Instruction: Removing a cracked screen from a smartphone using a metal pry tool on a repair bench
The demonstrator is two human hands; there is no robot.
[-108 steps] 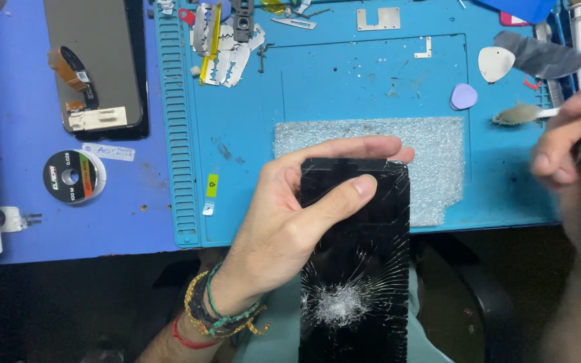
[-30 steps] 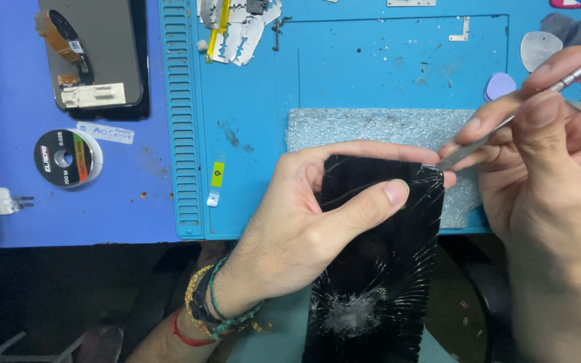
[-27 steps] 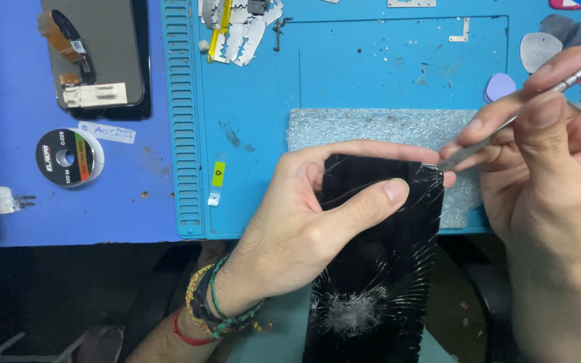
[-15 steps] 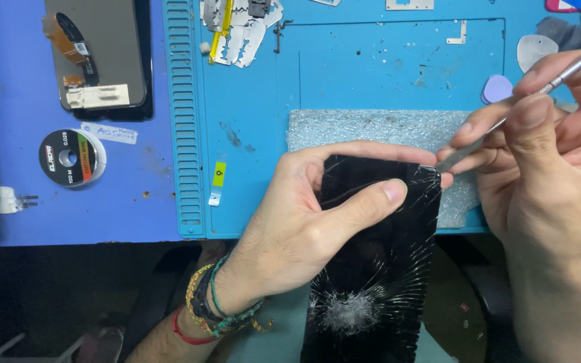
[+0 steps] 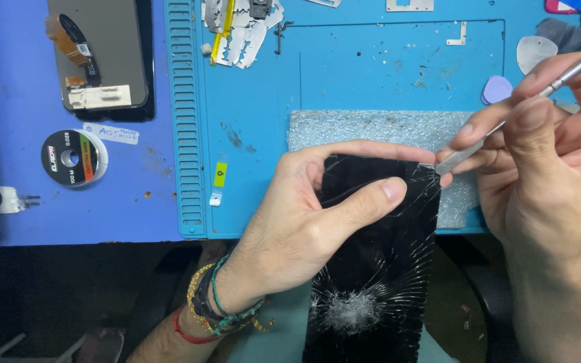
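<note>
My left hand (image 5: 311,222) grips a black phone (image 5: 378,269) with a shattered screen, thumb lying across the glass and fingers curled over its top edge. The cracks spread from an impact spot near the phone's lower end. My right hand (image 5: 546,161) holds a thin metal pry tool (image 5: 506,124) like a pen. The tool's flat tip touches the phone's upper right corner. The phone hangs over the front edge of the blue work mat (image 5: 371,74).
A grey foam pad (image 5: 384,128) lies on the mat under the phone's top. A second phone panel (image 5: 102,54) with a flex cable lies at upper left, a small wire spool (image 5: 72,158) below it. Metal shields (image 5: 237,23) and plastic picks (image 5: 499,87) sit at the back.
My right hand came in from the right with the metal tool and set its tip at the phone's upper right corner. My left hand has kept its grip on the phone.
</note>
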